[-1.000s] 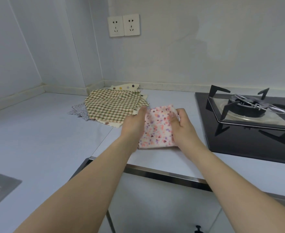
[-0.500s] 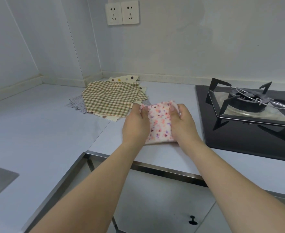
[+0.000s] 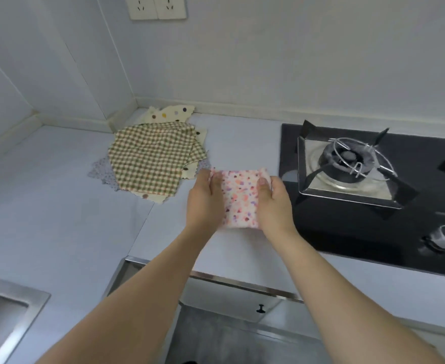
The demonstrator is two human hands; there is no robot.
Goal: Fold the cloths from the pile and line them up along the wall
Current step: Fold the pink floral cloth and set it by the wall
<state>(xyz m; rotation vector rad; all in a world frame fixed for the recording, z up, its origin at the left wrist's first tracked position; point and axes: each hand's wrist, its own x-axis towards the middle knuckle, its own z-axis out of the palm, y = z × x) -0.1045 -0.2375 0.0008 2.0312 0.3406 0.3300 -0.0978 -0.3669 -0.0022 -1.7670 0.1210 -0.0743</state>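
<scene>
since the earlier frames both hands have drawn closer together, and the pink floral folded cloth [image 3: 239, 199] is narrower between them. left hand [image 3: 203, 199] grips its left edge, fingers curled under; right hand [image 3: 273, 203] grips its right edge, thumb on top. cloth lies on the pale grey countertop [image 3: 58, 219], near the front edge, between the pile and the black glass gas hob [image 3: 368, 211], whose near edge lies just beside the right hand. pile of unfolded cloths, topped by a green-and-cream checked cloth [image 3: 153, 156], sits in the corner, just beside the left hand. bare counter runs along the white back wall [image 3: 294, 61] between pile and hob.
</scene>
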